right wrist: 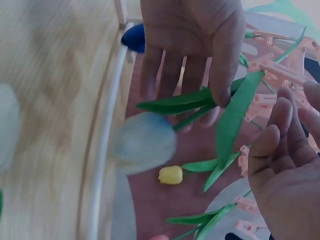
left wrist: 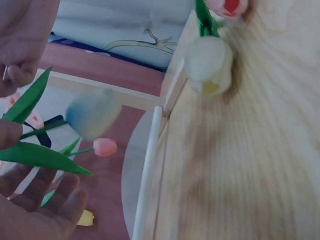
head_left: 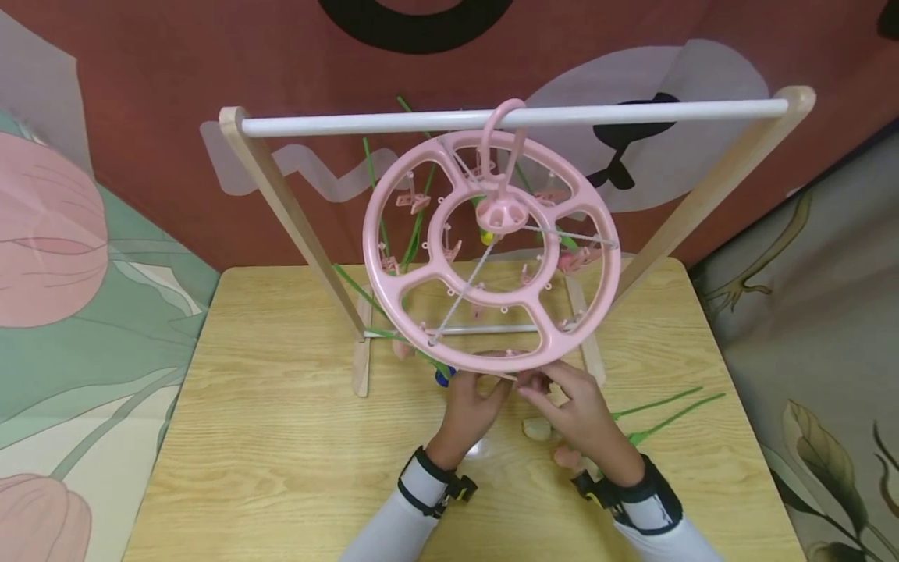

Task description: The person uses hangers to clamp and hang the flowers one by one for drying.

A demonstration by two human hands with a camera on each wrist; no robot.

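My left hand [head_left: 470, 410] pinches the green stem of a white tulip with a blue tinge [right wrist: 145, 142] between thumb and fingers. Its bloom points down and two green leaves [right wrist: 240, 120] spread near my fingertips. Close by, my right hand [head_left: 583, 414] is curled at a pink clip [right wrist: 282, 70] under the near rim of a round pink hanger [head_left: 555, 343]; the fingertips' exact contact is partly hidden. The hanger hooks over a white rod [head_left: 393, 122]. More clips hang from it, some holding tulips, among them a yellow tulip [right wrist: 171, 175] and a blue tulip [head_left: 442, 378].
Wooden posts [head_left: 291, 211] carry the rod, with a lower white bar [head_left: 485, 329] between the feet. On the table [head_left: 281, 468] near my right wrist lie a white tulip [head_left: 537, 428] and a pink tulip [head_left: 567, 457], green stems [head_left: 674, 421] pointing right. Printed cloth [head_left: 154, 70] hangs behind.
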